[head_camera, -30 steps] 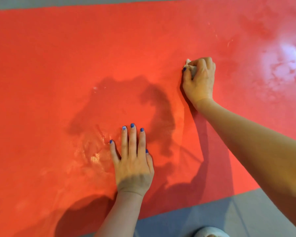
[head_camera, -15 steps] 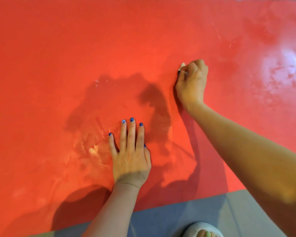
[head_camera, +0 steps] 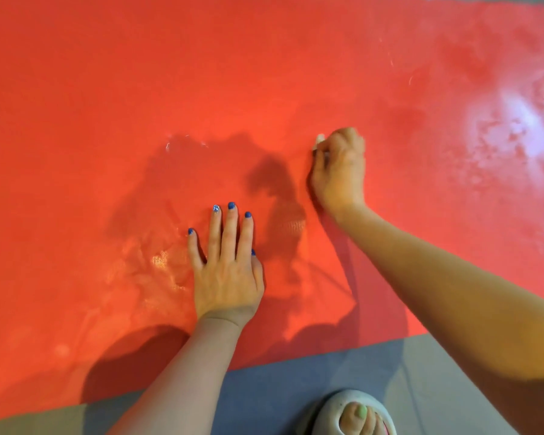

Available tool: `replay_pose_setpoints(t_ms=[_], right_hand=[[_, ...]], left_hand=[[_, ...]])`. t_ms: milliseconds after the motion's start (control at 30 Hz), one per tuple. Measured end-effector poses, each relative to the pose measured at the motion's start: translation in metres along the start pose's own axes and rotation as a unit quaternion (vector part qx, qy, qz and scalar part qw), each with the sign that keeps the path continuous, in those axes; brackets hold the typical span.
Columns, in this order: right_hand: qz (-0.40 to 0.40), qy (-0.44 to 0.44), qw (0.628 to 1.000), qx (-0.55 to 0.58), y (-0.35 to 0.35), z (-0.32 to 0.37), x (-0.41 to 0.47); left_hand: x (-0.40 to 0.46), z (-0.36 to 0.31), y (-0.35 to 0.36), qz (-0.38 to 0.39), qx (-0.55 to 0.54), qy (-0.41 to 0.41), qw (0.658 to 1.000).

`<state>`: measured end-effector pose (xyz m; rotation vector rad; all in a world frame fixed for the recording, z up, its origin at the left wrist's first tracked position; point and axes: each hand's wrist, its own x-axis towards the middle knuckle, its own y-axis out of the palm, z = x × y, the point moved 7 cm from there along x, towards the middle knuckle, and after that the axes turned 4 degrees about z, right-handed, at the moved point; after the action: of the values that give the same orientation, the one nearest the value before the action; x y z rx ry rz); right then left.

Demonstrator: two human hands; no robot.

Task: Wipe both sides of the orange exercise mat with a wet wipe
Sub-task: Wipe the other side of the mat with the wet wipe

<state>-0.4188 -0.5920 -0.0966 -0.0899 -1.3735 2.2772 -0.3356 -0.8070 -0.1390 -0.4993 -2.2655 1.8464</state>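
The orange exercise mat [head_camera: 107, 89] lies flat and fills most of the view, with wet shiny patches at the right and near my left hand. My left hand [head_camera: 226, 271] presses flat on the mat, fingers straight and together. My right hand [head_camera: 339, 171] is curled into a fist on the mat, right of the middle. It grips a bunched white wet wipe [head_camera: 319, 140], of which only a small tip shows past the fingers.
Grey floor [head_camera: 296, 390] runs along the mat's near edge. A foot in a light grey sandal [head_camera: 336, 412] stands on it at the bottom, just right of centre. A strip of floor shows at the top right corner.
My right hand has slid leftward and slightly toward me across the mat with the wipe. My left hand has stayed pressed in place.
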Motion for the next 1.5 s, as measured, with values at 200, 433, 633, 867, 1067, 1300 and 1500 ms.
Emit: replay_pose_setpoints(t_ms=[200,433,633,867,1067,1300,1500], right_hand=[[0.104,-0.113,0.988,0.015,0.014,0.012,-0.025],[0.034,0.043,0.998,-0.022,-0.003,-0.017,-0.012],[0.129,-0.12,0.984,0.024,0.012,0.022,-0.041],[0.071,0.04,0.997,-0.018,-0.02,-0.058,-0.023],[0.158,-0.009,0.987,-0.004,-0.035,-0.054,-0.019],[0.05,0.082,0.995,0.039,-0.027,-0.059,-0.038],[-0.016,0.096,0.995,-0.025,-0.015,-0.017,-0.049]], left_hand=[[0.0,0.0,-0.001,-0.01,-0.01,0.001,1.0],[0.0,0.0,0.001,0.002,0.0,0.002,1.0],[0.0,0.002,0.001,0.001,-0.002,0.002,1.0],[0.0,0.001,0.002,-0.005,-0.015,0.004,1.0],[0.005,0.006,0.0,0.027,-0.049,0.001,0.998],[-0.049,0.016,0.0,0.027,-0.004,0.021,0.999],[-0.051,0.015,0.004,0.025,0.019,0.028,0.999]])
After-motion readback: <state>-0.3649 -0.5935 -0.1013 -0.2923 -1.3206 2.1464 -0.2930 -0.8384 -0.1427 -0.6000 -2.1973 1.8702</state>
